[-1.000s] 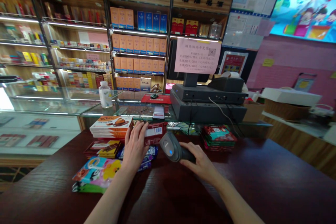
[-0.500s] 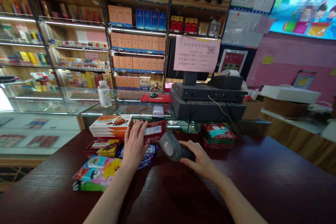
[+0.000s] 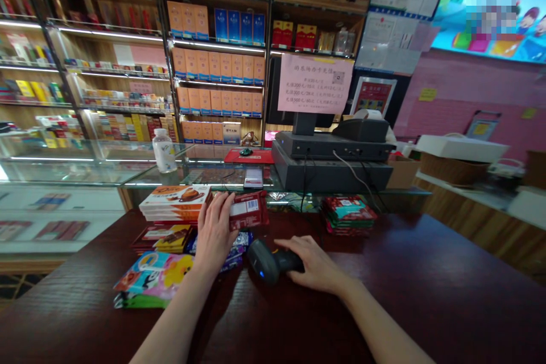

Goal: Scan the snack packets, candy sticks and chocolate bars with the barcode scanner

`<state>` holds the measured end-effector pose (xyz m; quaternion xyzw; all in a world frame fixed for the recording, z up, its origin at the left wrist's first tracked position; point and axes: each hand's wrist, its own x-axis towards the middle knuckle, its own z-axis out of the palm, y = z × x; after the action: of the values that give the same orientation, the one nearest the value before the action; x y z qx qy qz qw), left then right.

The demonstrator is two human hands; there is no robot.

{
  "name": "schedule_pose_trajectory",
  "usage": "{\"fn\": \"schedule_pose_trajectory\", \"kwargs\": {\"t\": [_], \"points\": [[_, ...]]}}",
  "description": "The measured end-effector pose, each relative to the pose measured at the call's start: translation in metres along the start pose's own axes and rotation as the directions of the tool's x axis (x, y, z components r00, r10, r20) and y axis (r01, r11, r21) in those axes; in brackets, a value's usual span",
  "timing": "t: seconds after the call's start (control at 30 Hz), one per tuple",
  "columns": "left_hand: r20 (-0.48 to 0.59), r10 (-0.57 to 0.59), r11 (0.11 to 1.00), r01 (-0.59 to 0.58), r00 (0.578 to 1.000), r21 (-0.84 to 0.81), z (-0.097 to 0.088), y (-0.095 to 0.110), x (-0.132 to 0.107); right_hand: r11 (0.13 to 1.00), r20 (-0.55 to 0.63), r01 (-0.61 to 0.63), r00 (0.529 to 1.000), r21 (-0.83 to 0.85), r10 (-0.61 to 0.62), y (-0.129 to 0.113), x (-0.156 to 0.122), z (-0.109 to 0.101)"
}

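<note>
My left hand [image 3: 214, 227] grips a red packet [image 3: 249, 209] with a white barcode label and holds it just above the dark wooden counter [image 3: 409, 290]. My right hand [image 3: 313, 261] is wrapped round the handle of a grey barcode scanner [image 3: 263, 260], which lies low on the counter with its blue light showing. The scanner's head points left, below the red packet. Left of the packet stands a stack of orange and white boxes [image 3: 174, 202].
Chocolate bars [image 3: 164, 238], blue wrapped sweets [image 3: 239, 242] and a colourful cartoon packet [image 3: 151, 280] lie by my left arm. A pile of red and teal packets [image 3: 347, 213] sits to the right. Behind stand a till [image 3: 333, 162], a glass case [image 3: 77, 170] and stocked shelves.
My right hand has lowered the scanner onto the counter and moved it left. My left hand has lifted and tilted the red packet slightly. The view has shifted a little.
</note>
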<state>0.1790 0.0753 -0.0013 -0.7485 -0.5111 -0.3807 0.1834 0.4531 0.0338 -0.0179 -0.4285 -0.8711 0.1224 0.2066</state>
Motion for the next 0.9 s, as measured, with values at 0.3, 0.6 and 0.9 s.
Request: {"fn": "schedule_pose_trajectory", "kwargs": {"t": [0.3,0.6,0.9], "points": [[0.007,-0.004,1.0,0.004,1.0,-0.007,-0.002,0.002,0.001,1.0,0.026,0.01,1.0,-0.026,-0.009,-0.001,0.001,0.001],[-0.02,0.026,0.999,-0.027,0.999,-0.037,-0.002,0.005,0.003,0.973,-0.198,-0.076,0.973,0.217,0.12,0.003,0.008,-0.001],[-0.008,0.125,0.992,-0.126,0.992,-0.033,-0.007,0.018,0.005,0.829,-0.463,-0.033,0.817,0.558,0.344,0.0,0.033,0.006]]}}
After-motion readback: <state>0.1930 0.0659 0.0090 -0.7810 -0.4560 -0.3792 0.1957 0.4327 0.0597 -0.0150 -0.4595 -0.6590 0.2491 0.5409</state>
